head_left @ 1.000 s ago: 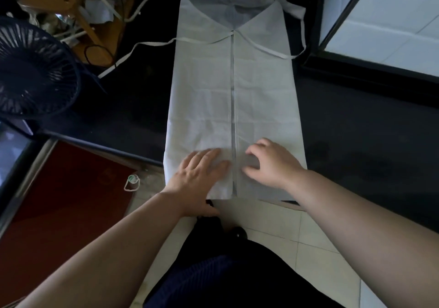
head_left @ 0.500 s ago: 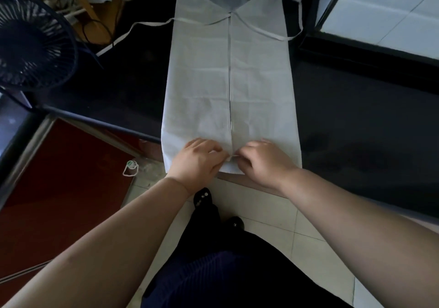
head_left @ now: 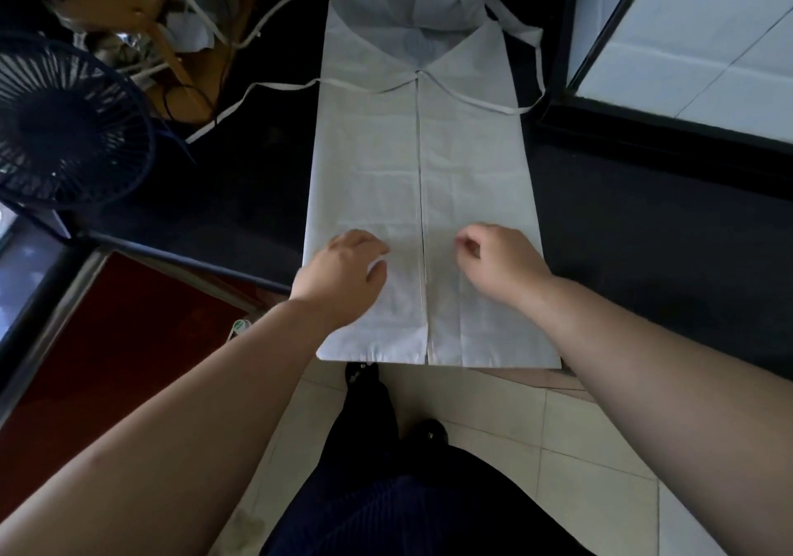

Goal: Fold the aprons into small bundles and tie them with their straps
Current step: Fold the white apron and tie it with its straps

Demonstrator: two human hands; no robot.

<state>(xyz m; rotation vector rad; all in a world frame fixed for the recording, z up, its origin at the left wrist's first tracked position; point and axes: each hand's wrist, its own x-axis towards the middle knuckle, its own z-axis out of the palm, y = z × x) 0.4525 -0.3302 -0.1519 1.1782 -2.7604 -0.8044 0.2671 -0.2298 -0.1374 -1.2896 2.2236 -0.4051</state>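
A white apron [head_left: 369, 160] lies on the dark counter [head_left: 643, 233], folded lengthwise into a narrow strip whose two edges meet along a centre seam. Its near end hangs a little over the counter's front edge. One thin strap [head_left: 274, 85] trails off to the left and another strap [head_left: 489, 105] loops to the right near the neck end. My left hand [head_left: 343, 274] rests palm down on the left half, fingers loosely spread. On the right half sits my right hand [head_left: 502, 263], its fingers curled in and nothing visibly held.
A dark fan [head_left: 64, 126] stands at the left of the counter, with cluttered wooden items and cords [head_left: 141, 10] behind it. A dark-framed white tiled panel [head_left: 708, 40] rises at the right. A red surface [head_left: 107, 341] lies lower left, pale floor tiles [head_left: 493, 426] below.
Both hands have left the apron's near edge where they were pinched together at the seam. They have moved up the strip and apart, one onto each half.
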